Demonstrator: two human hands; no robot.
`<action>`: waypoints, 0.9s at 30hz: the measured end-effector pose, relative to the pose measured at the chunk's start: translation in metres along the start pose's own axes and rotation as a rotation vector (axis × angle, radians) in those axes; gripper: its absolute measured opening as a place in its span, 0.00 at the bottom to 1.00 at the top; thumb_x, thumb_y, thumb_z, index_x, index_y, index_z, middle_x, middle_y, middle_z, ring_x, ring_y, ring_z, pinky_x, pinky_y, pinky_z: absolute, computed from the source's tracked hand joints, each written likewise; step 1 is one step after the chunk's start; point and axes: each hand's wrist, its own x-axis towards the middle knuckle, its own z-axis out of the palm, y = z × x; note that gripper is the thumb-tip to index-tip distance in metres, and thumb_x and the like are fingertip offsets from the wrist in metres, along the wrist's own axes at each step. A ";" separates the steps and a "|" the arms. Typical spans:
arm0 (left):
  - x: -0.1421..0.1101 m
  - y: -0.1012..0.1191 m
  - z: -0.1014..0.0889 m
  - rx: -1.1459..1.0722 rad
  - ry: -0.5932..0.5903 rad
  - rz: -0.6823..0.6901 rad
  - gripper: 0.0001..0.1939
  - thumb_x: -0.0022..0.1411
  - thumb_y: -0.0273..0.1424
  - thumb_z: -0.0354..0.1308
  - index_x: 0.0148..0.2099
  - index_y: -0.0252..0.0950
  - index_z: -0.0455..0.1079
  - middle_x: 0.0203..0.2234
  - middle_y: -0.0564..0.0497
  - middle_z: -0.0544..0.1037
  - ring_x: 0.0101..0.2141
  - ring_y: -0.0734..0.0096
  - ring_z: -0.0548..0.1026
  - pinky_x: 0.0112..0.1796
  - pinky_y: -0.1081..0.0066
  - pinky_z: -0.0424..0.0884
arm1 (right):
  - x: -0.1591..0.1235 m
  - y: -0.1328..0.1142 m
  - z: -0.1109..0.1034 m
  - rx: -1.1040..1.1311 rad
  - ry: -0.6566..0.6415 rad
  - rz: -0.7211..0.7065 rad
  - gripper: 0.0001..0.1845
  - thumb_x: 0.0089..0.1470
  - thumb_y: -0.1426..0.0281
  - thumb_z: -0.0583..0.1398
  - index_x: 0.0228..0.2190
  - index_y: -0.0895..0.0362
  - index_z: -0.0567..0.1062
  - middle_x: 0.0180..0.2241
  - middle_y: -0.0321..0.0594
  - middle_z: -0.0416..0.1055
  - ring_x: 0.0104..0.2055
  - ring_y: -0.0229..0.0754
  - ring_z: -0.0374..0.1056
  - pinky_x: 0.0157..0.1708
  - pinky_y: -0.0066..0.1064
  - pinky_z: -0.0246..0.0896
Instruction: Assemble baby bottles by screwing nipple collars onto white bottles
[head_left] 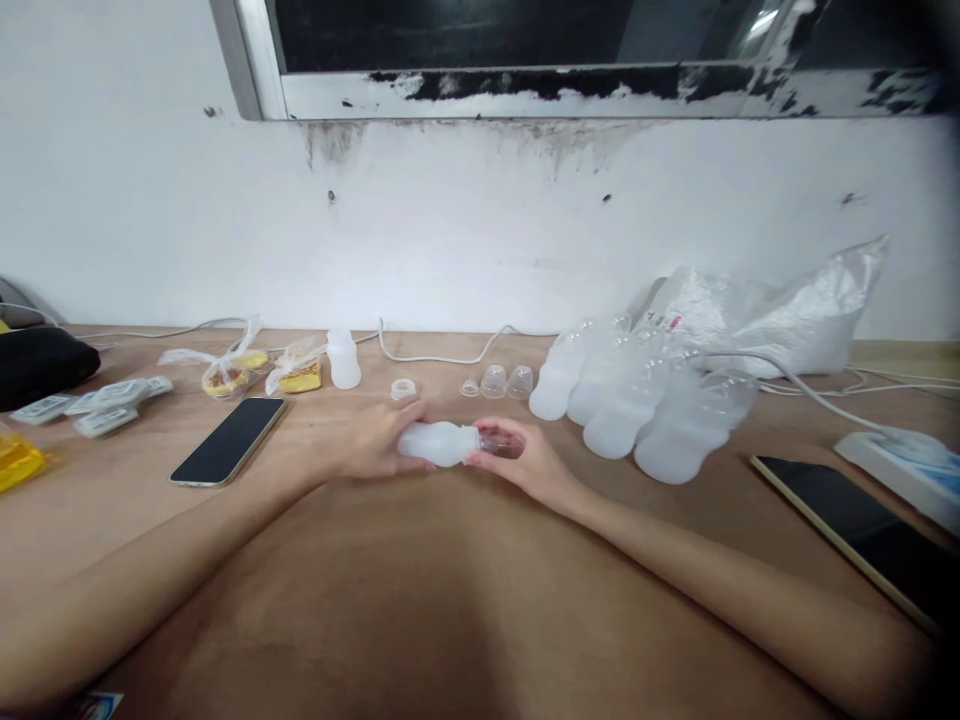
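My left hand is gripping the white bottle over the table; my right hand is clasping its clear cap. The silvery bag is showing print too small to read.

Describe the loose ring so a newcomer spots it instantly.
On the brown table, look just beyond the left hand. A small whitish ring lies there, between an upright frosted bottle to its left and a row of clear domed pieces to its right. Unlike those neighbours, it is low with an open centre.
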 end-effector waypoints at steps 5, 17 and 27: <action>-0.001 0.010 0.004 0.288 0.149 0.109 0.12 0.59 0.36 0.45 0.42 0.34 0.59 0.42 0.42 0.63 0.38 0.61 0.68 0.35 0.66 0.64 | 0.000 -0.012 0.000 0.145 -0.006 0.092 0.18 0.42 0.59 0.60 0.30 0.61 0.68 0.26 0.41 0.70 0.25 0.37 0.67 0.30 0.32 0.63; 0.002 0.004 -0.008 -0.270 -0.058 0.000 0.25 0.48 0.48 0.55 0.47 0.42 0.62 0.36 0.53 0.72 0.34 0.69 0.69 0.31 0.74 0.62 | -0.006 -0.022 -0.008 -0.368 0.004 -0.417 0.16 0.41 0.64 0.61 0.35 0.54 0.69 0.33 0.38 0.68 0.33 0.38 0.65 0.36 0.31 0.63; -0.001 0.010 0.027 0.108 0.385 0.066 0.21 0.53 0.47 0.49 0.38 0.33 0.62 0.32 0.46 0.67 0.32 0.65 0.67 0.32 0.69 0.62 | -0.004 -0.023 -0.009 -0.324 0.013 -0.230 0.17 0.41 0.63 0.61 0.36 0.55 0.68 0.35 0.38 0.68 0.38 0.39 0.66 0.41 0.33 0.61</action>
